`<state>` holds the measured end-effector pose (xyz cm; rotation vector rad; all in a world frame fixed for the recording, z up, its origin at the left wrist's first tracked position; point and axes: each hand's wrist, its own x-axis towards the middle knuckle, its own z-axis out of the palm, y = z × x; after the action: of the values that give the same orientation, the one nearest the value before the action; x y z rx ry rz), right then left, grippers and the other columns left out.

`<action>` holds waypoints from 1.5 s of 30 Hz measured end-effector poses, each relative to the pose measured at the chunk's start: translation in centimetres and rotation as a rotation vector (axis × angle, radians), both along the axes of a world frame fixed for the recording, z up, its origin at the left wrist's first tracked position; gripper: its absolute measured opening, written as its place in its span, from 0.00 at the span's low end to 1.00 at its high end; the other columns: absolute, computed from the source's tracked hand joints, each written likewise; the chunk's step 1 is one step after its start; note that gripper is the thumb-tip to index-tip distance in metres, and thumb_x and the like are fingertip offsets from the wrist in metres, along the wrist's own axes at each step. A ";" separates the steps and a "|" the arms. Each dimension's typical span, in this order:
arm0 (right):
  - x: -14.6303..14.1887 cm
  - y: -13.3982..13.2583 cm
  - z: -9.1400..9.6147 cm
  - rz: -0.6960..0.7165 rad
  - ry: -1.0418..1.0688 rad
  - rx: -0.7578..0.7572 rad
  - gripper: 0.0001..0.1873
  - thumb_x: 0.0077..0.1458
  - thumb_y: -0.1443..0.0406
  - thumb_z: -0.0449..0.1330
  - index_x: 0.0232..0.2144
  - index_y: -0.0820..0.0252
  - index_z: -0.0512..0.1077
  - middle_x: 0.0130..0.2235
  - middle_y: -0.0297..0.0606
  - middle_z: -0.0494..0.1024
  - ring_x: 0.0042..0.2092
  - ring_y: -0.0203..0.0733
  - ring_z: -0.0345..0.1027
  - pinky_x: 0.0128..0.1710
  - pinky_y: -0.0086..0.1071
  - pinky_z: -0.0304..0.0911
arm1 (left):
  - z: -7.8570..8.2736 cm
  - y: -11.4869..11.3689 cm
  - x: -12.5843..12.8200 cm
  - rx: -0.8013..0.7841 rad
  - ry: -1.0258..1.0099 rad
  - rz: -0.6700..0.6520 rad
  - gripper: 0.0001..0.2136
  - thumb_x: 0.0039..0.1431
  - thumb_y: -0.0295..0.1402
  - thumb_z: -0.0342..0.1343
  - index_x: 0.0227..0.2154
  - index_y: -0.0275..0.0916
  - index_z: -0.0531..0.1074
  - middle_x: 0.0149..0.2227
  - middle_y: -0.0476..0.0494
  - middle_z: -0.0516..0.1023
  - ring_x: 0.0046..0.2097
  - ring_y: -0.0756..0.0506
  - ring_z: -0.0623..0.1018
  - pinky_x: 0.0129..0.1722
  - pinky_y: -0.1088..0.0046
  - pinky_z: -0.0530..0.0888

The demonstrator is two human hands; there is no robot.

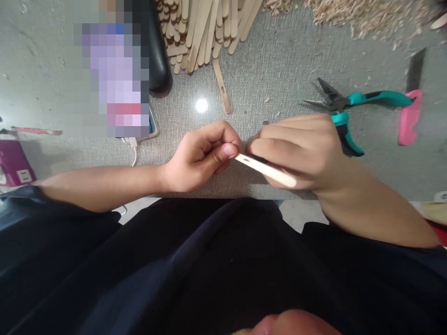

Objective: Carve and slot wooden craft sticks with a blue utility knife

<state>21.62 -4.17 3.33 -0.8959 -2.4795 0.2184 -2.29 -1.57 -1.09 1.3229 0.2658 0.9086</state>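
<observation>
My left hand (206,156) pinches one end of a wooden craft stick (268,170) between thumb and forefinger. The stick slants down to the right and has a small slot cut near the pinched end. Just right of it, my right hand (300,146) is closed, back of the hand upward, with its curled fingers behind the stick. Whatever those fingers hold, if anything, is hidden. Above the hands, a second craft stick (219,86) with a similar slot lies flat on the table.
A heap of craft sticks (206,28) lies at the far side, with wood shavings (370,16) right of it. Needle-nose pliers (344,100) with teal handles and a pink-handled knife (410,116) lie to the right. A black case (159,56) and white cable (134,151) are at left.
</observation>
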 end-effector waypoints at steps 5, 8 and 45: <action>0.1 -0.2 -0.3 -0.002 0.004 -0.008 0.12 0.74 0.68 0.58 0.35 0.53 0.71 0.28 0.30 0.69 0.29 0.40 0.58 0.30 0.39 0.54 | -0.2 0.3 0.0 0.060 0.039 0.000 0.14 0.83 0.41 0.59 0.39 0.40 0.70 0.26 0.57 0.68 0.24 0.57 0.69 0.25 0.80 0.67; 0.3 -0.1 -0.2 0.024 -0.003 -0.029 0.09 0.71 0.69 0.60 0.36 0.53 0.71 0.29 0.29 0.69 0.29 0.40 0.59 0.31 0.38 0.54 | -0.1 0.4 0.0 0.072 0.058 -0.005 0.15 0.83 0.43 0.59 0.39 0.40 0.70 0.26 0.56 0.69 0.25 0.56 0.71 0.26 0.79 0.69; -0.5 -0.5 0.3 0.018 0.025 -0.023 0.20 0.81 0.66 0.52 0.35 0.60 0.77 0.28 0.33 0.68 0.30 0.41 0.56 0.30 0.38 0.53 | 0.3 -0.7 -0.2 -0.181 0.013 -0.079 0.13 0.83 0.40 0.58 0.39 0.42 0.68 0.24 0.57 0.70 0.21 0.57 0.66 0.24 0.79 0.66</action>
<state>21.11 -4.67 3.64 -0.8758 -2.4671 0.2628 -2.48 -2.28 -0.78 1.1645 0.2975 0.7910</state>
